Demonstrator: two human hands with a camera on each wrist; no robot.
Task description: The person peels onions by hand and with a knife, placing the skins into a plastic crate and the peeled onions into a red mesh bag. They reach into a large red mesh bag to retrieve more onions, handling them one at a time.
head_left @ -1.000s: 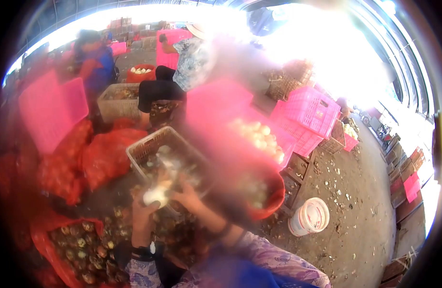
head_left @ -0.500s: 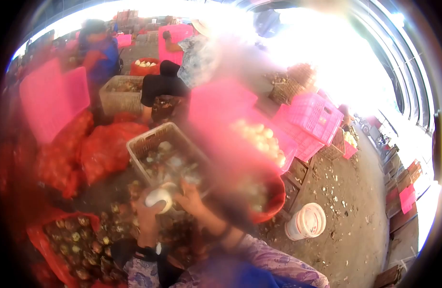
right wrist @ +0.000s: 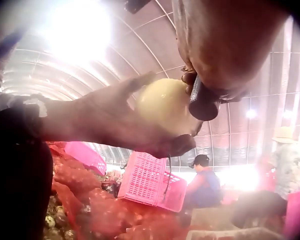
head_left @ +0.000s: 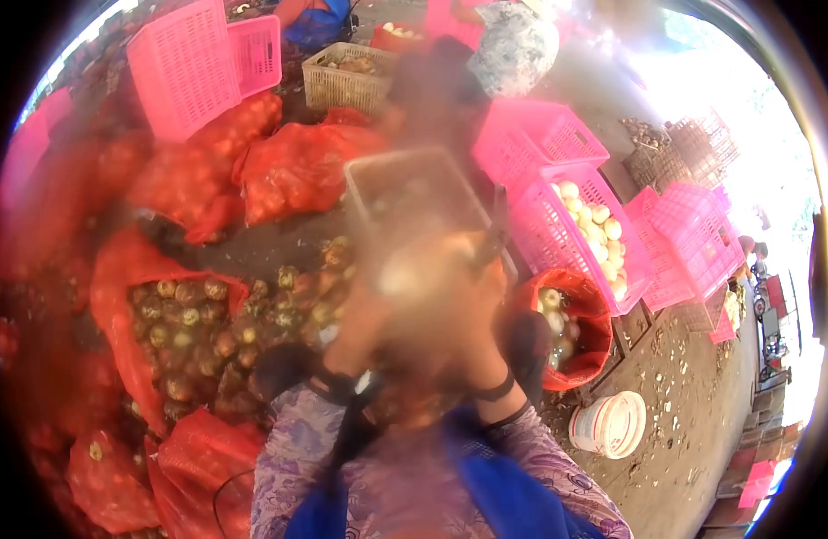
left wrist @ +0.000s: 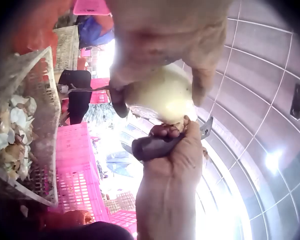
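My left hand [left wrist: 170, 40] grips a pale peeled onion [left wrist: 162, 95], fingers and thumb spread around its sides. My right hand [left wrist: 172, 170] holds a knife with a dark handle [left wrist: 155, 147]; part of its metal blade [left wrist: 206, 128] sticks out past the thumb. Its thumb and fingertips are right at the onion's surface, where a brownish bit of skin shows. From the right wrist, the onion [right wrist: 165, 105] appears between both hands, with the handle end [right wrist: 204, 105] poking out below the right fingers. The head view blurs the hands in front of my lap.
A pale crate [left wrist: 52, 125] holding peelings stands just beyond the hands. Unpeeled onions [head_left: 185, 314] spill from an open red sack on the left. To the right are a red bucket [head_left: 602, 346], a pink crate [head_left: 638, 242] of peeled onions and a white bucket [head_left: 602, 427].
The head view has tilted downward, so the crates sit higher in it. My right hand, apart from the onion half a second ago, is now up against it.
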